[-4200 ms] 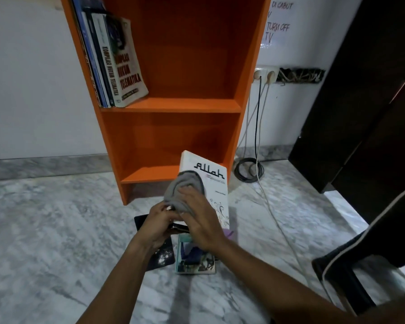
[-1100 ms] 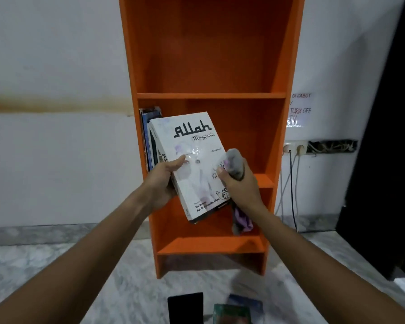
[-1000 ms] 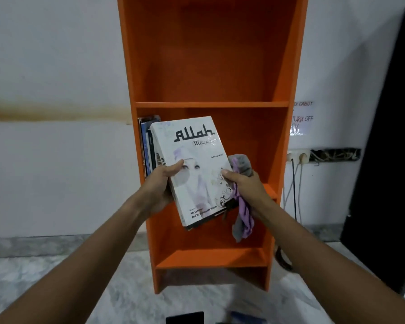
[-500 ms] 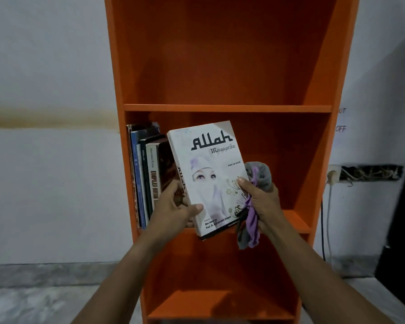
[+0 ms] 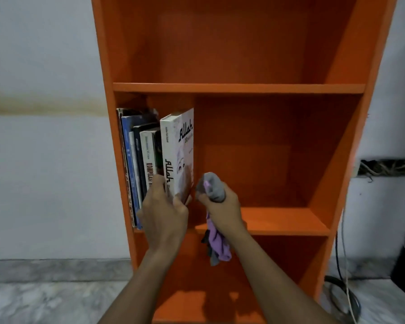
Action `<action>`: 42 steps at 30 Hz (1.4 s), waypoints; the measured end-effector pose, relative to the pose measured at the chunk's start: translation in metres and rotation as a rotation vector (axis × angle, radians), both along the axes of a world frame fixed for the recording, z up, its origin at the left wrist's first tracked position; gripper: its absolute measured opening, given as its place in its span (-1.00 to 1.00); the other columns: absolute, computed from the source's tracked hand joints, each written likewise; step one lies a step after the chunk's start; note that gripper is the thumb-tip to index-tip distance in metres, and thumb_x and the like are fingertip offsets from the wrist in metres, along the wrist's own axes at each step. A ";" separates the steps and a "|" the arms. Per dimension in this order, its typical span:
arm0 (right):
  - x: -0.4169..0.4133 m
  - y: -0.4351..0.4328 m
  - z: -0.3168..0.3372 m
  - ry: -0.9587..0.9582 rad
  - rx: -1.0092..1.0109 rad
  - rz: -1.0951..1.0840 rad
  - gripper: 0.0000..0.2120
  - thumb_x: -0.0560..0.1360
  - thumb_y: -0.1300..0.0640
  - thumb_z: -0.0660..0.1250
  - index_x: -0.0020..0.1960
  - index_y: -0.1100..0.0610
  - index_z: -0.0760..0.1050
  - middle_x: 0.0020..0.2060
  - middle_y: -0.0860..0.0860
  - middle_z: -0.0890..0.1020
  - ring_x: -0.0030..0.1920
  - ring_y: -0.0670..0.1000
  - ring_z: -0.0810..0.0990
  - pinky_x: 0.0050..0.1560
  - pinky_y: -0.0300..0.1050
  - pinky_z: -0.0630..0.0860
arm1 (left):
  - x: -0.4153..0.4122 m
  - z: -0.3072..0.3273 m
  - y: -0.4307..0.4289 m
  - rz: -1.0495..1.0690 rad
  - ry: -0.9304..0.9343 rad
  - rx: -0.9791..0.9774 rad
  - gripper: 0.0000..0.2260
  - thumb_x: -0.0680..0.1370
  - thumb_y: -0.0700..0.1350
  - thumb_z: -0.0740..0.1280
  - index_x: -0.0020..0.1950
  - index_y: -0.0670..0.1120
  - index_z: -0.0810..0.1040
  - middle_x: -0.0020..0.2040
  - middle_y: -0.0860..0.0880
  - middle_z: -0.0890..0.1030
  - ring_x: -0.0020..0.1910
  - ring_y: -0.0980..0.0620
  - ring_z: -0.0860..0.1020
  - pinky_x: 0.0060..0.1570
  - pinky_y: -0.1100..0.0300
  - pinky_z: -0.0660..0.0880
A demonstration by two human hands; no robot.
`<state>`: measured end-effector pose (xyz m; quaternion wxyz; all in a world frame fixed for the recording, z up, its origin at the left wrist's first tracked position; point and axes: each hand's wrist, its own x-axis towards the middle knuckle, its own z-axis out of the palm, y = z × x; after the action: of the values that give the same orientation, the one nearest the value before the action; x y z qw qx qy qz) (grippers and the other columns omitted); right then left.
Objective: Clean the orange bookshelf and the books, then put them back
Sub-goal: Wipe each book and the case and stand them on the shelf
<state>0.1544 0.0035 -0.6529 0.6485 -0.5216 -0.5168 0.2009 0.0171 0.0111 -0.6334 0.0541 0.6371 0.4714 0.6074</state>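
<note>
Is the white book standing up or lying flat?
Standing up. The white book is upright on the shelf, spine out, beside the other books, left hand gripping its bottom.

The 2 arms reach forward side by side, left grip [image 5: 164,213] pinching, right grip [image 5: 222,206] fisted.

Orange bookshelf [image 5: 239,88] stands on grey marbled floor [image 5: 45,300], back to white wall [image 5: 45,171]. Middle shelf board [image 5: 278,220] carries row of upright books [image 5: 138,164] packed against left side panel. White book [image 5: 177,155] stands upright at row's right end, touching neighbour, spine facing out.
</note>
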 end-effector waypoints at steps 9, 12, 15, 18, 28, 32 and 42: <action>-0.029 0.030 -0.015 0.054 -0.052 0.059 -0.77 0.54 0.11 0.48 0.18 0.00 0.59 -0.01 -0.03 0.72 0.01 -0.02 0.69 0.03 0.03 0.65 | -0.008 -0.018 0.012 -0.013 -0.019 -0.090 -0.69 0.48 -0.09 0.50 -0.03 0.05 0.35 -0.16 0.00 0.58 -0.22 -0.03 0.59 -0.29 -0.03 0.61; -0.031 0.032 -0.017 0.023 -0.054 0.006 -0.79 0.52 0.08 0.50 0.14 -0.07 0.59 -0.04 -0.02 0.73 -0.01 0.03 0.70 0.04 0.15 0.64 | -0.013 -0.019 0.012 0.006 -0.012 -0.097 -0.67 0.47 -0.03 0.53 -0.01 0.03 0.37 -0.14 0.00 0.59 -0.20 -0.01 0.60 -0.27 0.08 0.61; -0.033 0.034 -0.019 0.010 -0.054 -0.033 -0.79 0.51 0.04 0.51 0.12 -0.05 0.61 -0.08 -0.04 0.73 -0.04 0.01 0.70 0.03 0.19 0.64 | -0.016 -0.017 0.010 -0.005 -0.041 -0.115 -0.68 0.48 -0.05 0.54 -0.02 -0.01 0.40 -0.15 0.03 0.60 -0.18 0.08 0.58 -0.30 0.45 0.38; -0.033 0.034 -0.018 -0.005 -0.069 -0.022 -0.77 0.52 0.01 0.50 0.16 0.00 0.62 -0.09 -0.04 0.73 -0.06 0.00 0.70 0.02 0.16 0.65 | -0.018 -0.013 0.008 -0.038 -0.056 -0.129 -0.74 0.49 -0.12 0.54 -0.02 -0.02 0.45 -0.19 0.05 0.60 -0.20 0.09 0.59 -0.29 0.42 0.47; -0.029 0.036 -0.009 -0.044 -0.101 0.164 -0.71 0.61 0.06 0.39 0.33 -0.02 0.56 -0.04 -0.16 0.70 0.10 0.01 0.69 0.22 0.13 0.61 | -0.011 -0.017 0.008 -0.053 -0.091 -0.127 -0.78 0.52 -0.16 0.49 0.04 -0.03 0.48 -0.09 -0.11 0.67 -0.16 -0.02 0.65 -0.32 0.37 0.57; -0.028 0.037 -0.011 -0.015 -0.110 0.135 -0.73 0.58 0.03 0.43 0.27 -0.02 0.60 -0.07 -0.07 0.72 0.10 0.16 0.69 0.16 0.26 0.60 | -0.013 -0.019 0.013 -0.057 -0.097 -0.139 -0.75 0.50 -0.11 0.52 0.05 -0.02 0.49 -0.15 -0.05 0.66 -0.21 0.05 0.64 -0.36 0.43 0.53; -0.025 0.028 -0.007 0.543 0.010 -0.116 -0.91 0.59 0.02 0.41 -0.05 0.01 0.58 -0.19 0.00 0.69 -0.21 0.00 0.67 -0.13 -0.10 0.62 | -0.017 -0.017 0.004 0.083 -0.036 -0.188 -0.73 0.49 0.07 0.51 -0.03 0.02 0.45 -0.15 0.05 0.61 -0.17 0.04 0.57 -0.30 0.29 0.35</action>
<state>0.1289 0.0313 -0.6595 0.7762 -0.4742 -0.2944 0.2933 -0.0001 0.0155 -0.6504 0.0968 0.5980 0.5513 0.5736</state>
